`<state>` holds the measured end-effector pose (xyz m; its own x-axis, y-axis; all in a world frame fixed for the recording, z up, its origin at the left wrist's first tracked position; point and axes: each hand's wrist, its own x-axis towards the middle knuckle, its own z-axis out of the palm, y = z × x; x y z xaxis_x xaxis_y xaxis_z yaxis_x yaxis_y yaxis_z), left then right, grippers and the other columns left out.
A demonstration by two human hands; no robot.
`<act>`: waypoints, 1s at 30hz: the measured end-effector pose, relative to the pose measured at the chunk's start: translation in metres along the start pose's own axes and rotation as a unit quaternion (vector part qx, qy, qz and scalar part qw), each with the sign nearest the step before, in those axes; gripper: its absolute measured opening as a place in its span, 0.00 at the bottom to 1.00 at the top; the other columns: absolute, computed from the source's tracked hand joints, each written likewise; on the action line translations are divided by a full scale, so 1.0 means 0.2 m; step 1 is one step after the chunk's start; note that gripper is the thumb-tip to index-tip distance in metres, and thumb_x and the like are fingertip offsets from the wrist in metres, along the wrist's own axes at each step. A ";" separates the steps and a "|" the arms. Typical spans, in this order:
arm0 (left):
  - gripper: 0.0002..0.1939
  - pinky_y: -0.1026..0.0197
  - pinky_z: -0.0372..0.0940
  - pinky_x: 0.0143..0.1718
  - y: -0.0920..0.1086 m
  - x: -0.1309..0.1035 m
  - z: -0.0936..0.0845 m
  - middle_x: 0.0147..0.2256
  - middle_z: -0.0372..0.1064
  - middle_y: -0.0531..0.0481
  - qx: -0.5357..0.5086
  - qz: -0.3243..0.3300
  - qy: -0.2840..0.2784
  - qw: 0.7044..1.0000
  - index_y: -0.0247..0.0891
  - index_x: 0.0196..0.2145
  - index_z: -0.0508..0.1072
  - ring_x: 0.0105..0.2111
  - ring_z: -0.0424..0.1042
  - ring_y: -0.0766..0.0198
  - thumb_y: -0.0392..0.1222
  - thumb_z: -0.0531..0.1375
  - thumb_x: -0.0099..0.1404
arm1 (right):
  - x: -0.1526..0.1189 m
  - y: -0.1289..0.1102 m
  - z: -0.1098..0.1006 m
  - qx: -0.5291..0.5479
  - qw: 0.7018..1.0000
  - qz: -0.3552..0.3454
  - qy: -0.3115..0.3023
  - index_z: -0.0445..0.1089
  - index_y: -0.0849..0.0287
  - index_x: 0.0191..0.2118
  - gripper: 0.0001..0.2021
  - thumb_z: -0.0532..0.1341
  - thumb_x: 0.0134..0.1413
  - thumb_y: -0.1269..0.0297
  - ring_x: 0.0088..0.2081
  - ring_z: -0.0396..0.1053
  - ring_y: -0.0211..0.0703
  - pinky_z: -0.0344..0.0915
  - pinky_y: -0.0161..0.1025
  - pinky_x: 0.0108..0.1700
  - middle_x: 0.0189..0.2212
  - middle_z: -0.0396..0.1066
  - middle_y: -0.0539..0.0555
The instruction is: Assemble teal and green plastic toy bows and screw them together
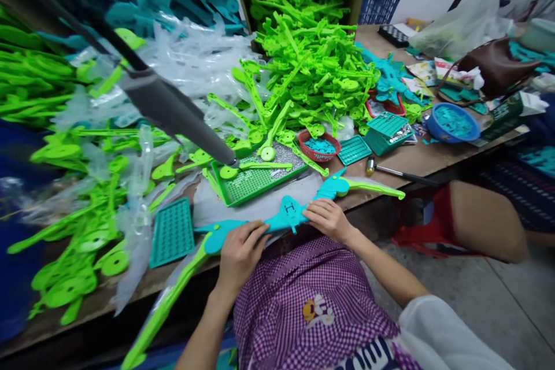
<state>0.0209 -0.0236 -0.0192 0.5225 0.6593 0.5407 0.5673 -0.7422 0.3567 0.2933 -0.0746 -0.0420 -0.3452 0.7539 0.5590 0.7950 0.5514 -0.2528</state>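
Note:
Both hands grip a turquoise plastic toy body at the front edge of the bench, with a long bright green arm at each end. My left hand closes round its left part, close to the round joint where one green arm slants down to the lower left. On the other side, the fingers of my right hand are wrapped over the piece, just below the joint of the second green arm. The fingers cover parts of the body. Behind it lies a green perforated tray with small metal parts inside.
Green plastic arms are heaped at the back, beside translucent pieces. A grey pointed bar reaches in from the upper left. A hammer, a red basket and a blue bowl stand to the right; a teal tray lies left.

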 end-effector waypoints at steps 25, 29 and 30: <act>0.12 0.53 0.69 0.49 0.30 0.35 -0.03 0.46 0.75 0.45 -0.161 -0.063 -0.082 0.981 0.42 0.48 0.74 0.47 0.74 0.56 0.45 0.57 0.69 | -0.05 -0.08 -0.09 -0.020 0.998 0.050 0.037 0.72 0.54 0.54 0.15 0.57 0.63 0.68 0.53 0.73 0.47 0.70 0.50 0.56 0.48 0.77 0.57; 0.17 0.51 0.67 0.49 0.37 0.52 0.24 0.49 0.72 0.41 -0.117 -0.038 -0.179 0.976 0.40 0.53 0.70 0.48 0.73 0.52 0.45 0.59 0.68 | -0.16 0.04 -0.37 -0.088 0.963 0.187 0.172 0.74 0.54 0.48 0.12 0.57 0.62 0.68 0.47 0.75 0.48 0.70 0.50 0.52 0.42 0.78 0.58; 0.19 0.50 0.67 0.48 0.37 0.53 0.28 0.50 0.72 0.41 -0.095 -0.037 -0.209 0.973 0.40 0.54 0.69 0.49 0.73 0.51 0.45 0.59 0.67 | -0.20 0.12 -0.45 -0.117 0.938 0.254 0.207 0.75 0.55 0.46 0.11 0.55 0.63 0.66 0.45 0.75 0.49 0.70 0.50 0.51 0.40 0.78 0.58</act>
<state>0.1545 -0.0029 0.0214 0.7208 0.6730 0.1659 0.5059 -0.6744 0.5379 0.3705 -0.1229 0.0002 0.2928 0.6685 0.6836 0.9084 0.0286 -0.4171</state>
